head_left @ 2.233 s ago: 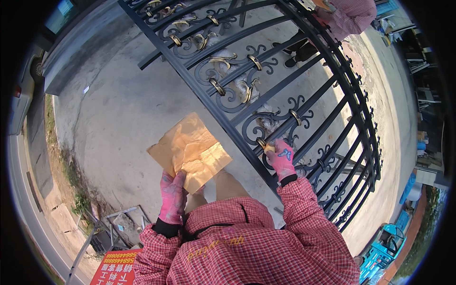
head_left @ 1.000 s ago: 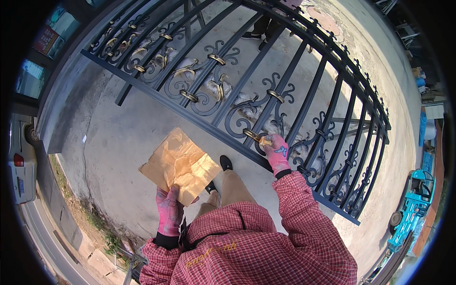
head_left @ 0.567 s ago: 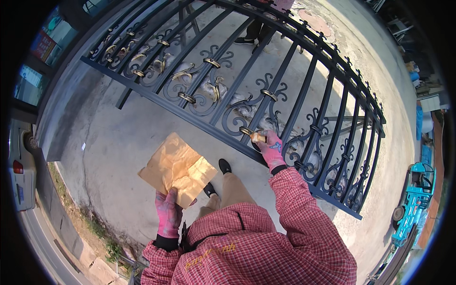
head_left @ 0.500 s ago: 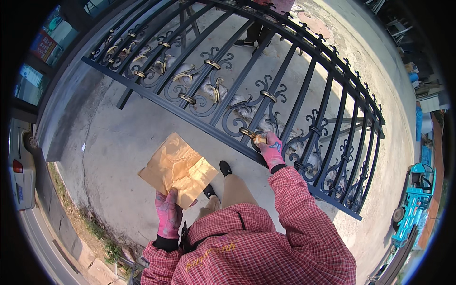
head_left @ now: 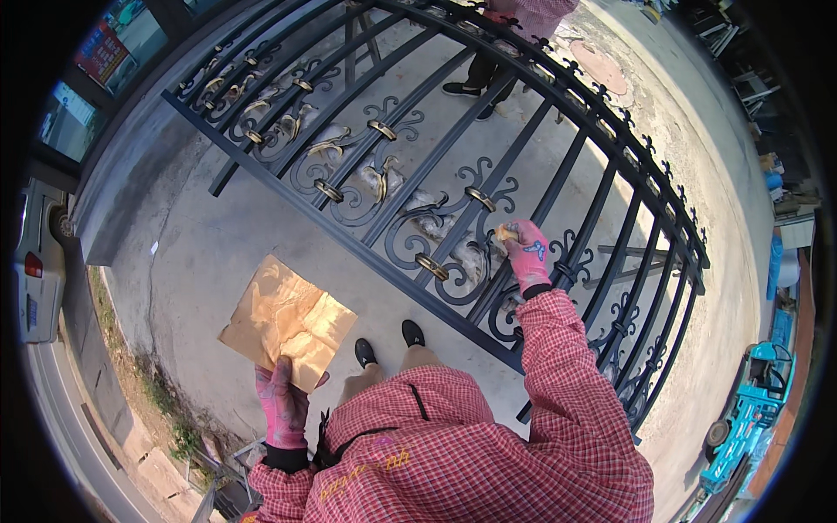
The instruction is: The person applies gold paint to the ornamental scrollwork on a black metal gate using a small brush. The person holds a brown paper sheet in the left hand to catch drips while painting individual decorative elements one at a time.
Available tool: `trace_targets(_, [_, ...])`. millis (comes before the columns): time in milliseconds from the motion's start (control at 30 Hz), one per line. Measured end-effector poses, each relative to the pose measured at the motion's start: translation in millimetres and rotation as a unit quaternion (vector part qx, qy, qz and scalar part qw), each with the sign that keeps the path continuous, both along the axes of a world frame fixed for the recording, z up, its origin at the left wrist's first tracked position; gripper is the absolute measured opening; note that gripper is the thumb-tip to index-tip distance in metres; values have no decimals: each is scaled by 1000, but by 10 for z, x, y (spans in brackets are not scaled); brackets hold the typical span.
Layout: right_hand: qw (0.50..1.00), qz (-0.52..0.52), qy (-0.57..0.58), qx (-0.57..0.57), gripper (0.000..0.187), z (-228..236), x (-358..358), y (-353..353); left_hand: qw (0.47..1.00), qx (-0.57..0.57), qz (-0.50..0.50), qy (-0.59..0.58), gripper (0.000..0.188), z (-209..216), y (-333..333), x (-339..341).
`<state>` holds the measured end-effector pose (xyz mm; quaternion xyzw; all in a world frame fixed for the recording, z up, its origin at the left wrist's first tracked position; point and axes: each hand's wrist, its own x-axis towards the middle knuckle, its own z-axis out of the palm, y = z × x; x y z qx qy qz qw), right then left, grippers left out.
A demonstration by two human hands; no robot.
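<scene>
Right hand (head_left: 527,253): pinches pad (head_left: 504,233); small, probably soft, light, best held by its rear. Left hand (head_left: 282,405): grips sheet (head_left: 292,318), thumb atop near edge; creased, likely light, flexible. Right arm (head_left: 567,357): reaches over railing (head_left: 375,260), contact unclear. Sheet: left of railing.

The right hand (head_left: 527,253) partly hides the small tan piece (head_left: 503,233) it pinches.

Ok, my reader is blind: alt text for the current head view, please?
A person's pink-gloved right hand holds a small yellowish piece over an ornate black railing; the left hand holds a creased golden-brown sheet. Another person stands beyond the railing.
</scene>
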<state>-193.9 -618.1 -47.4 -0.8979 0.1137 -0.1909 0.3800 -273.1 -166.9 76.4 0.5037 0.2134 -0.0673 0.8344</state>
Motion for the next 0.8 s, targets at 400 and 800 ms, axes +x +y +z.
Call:
trace_targets(400, [982, 88, 142, -85, 25, -129, 340, -275, 997, 29, 66, 3, 47, 82, -370, -215])
trace_targets(800, [974, 171, 146, 15, 28, 56, 211, -219, 995, 21, 94, 6, 49, 99, -476, -347])
